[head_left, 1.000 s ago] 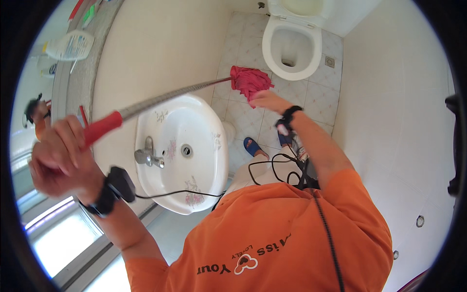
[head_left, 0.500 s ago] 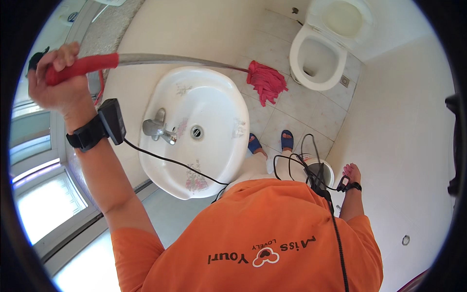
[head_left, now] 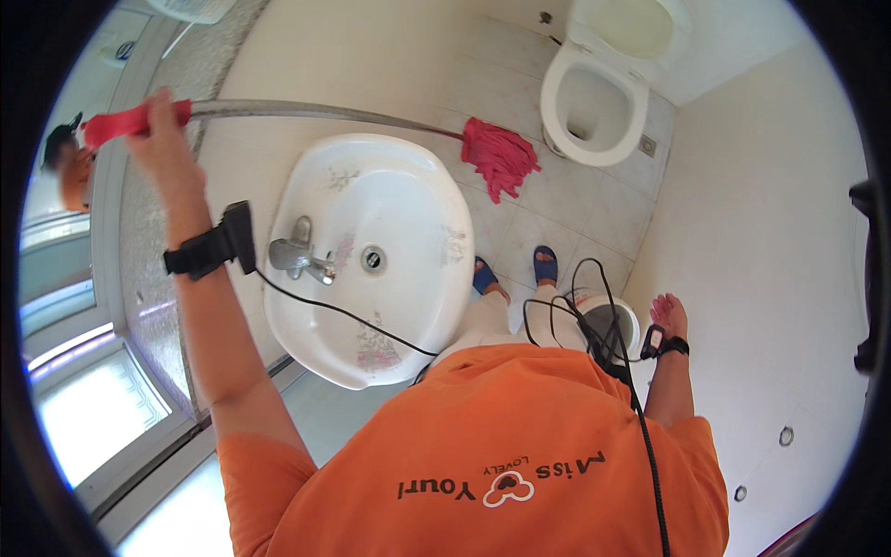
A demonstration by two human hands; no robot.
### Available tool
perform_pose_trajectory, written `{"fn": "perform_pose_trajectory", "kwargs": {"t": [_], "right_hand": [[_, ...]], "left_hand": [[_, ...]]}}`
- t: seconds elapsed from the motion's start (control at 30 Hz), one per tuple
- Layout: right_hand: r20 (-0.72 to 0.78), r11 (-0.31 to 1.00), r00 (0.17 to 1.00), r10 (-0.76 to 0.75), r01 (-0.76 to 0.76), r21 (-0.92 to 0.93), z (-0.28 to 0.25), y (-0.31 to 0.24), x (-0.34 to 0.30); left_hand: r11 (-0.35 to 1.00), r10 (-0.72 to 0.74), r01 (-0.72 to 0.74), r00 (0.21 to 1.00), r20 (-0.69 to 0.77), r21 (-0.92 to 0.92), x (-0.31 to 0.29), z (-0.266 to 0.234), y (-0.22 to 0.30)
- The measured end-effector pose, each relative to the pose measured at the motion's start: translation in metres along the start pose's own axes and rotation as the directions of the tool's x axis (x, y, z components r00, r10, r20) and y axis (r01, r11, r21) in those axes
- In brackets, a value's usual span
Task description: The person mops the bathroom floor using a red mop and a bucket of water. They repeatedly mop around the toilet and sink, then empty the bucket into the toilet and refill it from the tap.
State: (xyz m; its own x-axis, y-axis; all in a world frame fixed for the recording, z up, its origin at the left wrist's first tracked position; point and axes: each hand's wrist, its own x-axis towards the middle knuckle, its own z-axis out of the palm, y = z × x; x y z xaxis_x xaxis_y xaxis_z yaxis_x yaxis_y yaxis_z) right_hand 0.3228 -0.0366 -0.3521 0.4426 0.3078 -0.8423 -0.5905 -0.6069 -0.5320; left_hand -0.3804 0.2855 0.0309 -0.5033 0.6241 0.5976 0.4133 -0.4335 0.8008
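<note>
A mop (head_left: 325,111) slants across the upper left, with a red grip, a grey metal handle and a head of red cloth strips (head_left: 499,158) lying on the tiled floor. My left hand (head_left: 167,153) is closed round the lower part of the red grip, leaving its upper end bare. Low at my right side, my right hand (head_left: 669,317) hangs beside the white wall. It is empty, its fingers stretched and a little apart. Each wrist wears a black strapped device with a cable.
A white oval washbasin (head_left: 408,195) with a metal tap (head_left: 299,251) stands between my left arm and the floor. A white toilet (head_left: 594,107) with its lid up is at the far right. Near my legs, black cables (head_left: 599,297) hang over a white bucket (head_left: 626,325). A window (head_left: 102,399) is left.
My left hand has shifted from the top of the red grip to its lower end, moving right. The mop head stays on the floor. My right hand's fingers look a little more spread.
</note>
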Motion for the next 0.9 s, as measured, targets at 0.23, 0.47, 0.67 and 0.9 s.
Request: {"fn": "perform_pose_trajectory", "kwargs": {"t": [0.23,0.47,0.67,0.9], "right_hand": [[0.054,1.000,0.999,-0.007,0.008,-0.014,0.018,-0.003,0.004],[0.051,0.999,0.999,0.009,-0.007,-0.038,0.030,-0.004,0.008],[0.051,0.998,0.998,0.023,-0.020,-0.055,0.038,0.003,0.012],[0.056,0.996,0.997,0.045,-0.041,-0.073,0.042,0.007,0.007]], "left_hand": [[0.939,-0.112,0.104,0.994,0.006,0.328,-0.002,-0.015,-0.027],[0.924,-0.291,0.269,0.956,0.043,0.273,0.001,-0.015,-0.013],[0.925,-0.312,0.300,0.950,0.015,0.231,0.003,-0.010,-0.015],[0.925,-0.362,0.355,0.931,0.033,0.137,0.001,-0.007,-0.014]]}}
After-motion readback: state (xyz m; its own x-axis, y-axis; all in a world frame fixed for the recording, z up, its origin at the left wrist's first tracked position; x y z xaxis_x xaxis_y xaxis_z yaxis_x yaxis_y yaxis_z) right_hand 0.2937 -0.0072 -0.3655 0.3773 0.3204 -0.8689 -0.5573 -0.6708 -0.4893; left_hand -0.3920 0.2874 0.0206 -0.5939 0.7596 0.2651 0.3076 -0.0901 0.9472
